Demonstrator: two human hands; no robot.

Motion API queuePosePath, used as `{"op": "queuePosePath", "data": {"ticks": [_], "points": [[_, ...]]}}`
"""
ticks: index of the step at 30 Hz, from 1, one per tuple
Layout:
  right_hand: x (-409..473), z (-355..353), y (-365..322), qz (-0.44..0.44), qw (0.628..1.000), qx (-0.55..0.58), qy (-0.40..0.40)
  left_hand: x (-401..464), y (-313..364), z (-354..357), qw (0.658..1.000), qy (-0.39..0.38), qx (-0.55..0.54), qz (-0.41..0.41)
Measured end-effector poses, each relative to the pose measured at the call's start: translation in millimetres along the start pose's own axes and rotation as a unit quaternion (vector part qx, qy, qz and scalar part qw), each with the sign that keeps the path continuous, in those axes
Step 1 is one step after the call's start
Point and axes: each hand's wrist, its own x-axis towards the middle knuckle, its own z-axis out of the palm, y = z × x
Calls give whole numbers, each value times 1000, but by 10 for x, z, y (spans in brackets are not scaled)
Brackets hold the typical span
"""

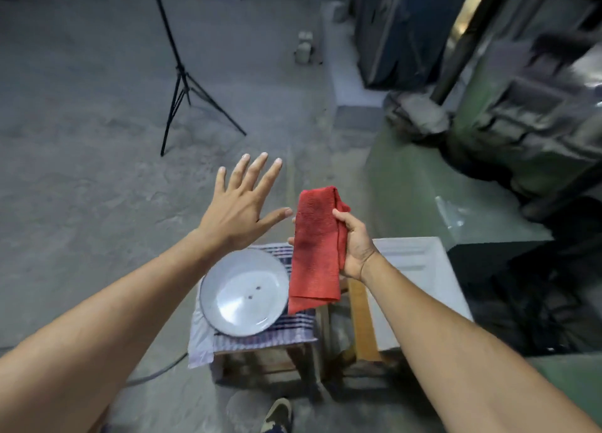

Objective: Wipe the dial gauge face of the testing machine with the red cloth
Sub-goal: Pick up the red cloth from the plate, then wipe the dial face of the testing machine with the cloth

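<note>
- Standing over a low wooden stool (293, 361), you have a round white enamel disc with two small holes (244, 292) lying on a striped blue-and-white cloth (293, 326) below your arms; whether that disc is the gauge face, you cannot tell.
- Your right hand (356, 243) is closed around the folded red microfibre cloth (314, 253), thumb across its upper edge, so the loose end hangs flat and ready to wipe.
- Your left hand (241, 209) is spread wide and holds nothing, hovering just beside the cloth, probably to help fold or steady it.
- Farther right, the blurred green testing machine (472, 132) rises; no dial shows on it.
- Beyond, a black tripod stand (182, 83) sits on the grey concrete floor (81, 106).
</note>
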Motion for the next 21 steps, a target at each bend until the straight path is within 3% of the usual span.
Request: {"op": "queuePosePath", "data": {"ticks": [7, 13, 18, 21], "points": [[-1574, -530, -1469, -135, 991, -4, -24, 522, 1885, -819, 992, 54, 9, 112], [-3162, -1133, -2569, -256, 966, 9, 19, 966, 3595, -1313, 966, 97, -30, 237], [-4700, -1809, -2977, -380, 919, 28, 107, 1168, 5184, -1519, 925, 103, -52, 362], [-5700, -2086, -2981, -463, 864, 57, 189, 1112, 6194, -1548, 892, 104, -75, 434]]}}
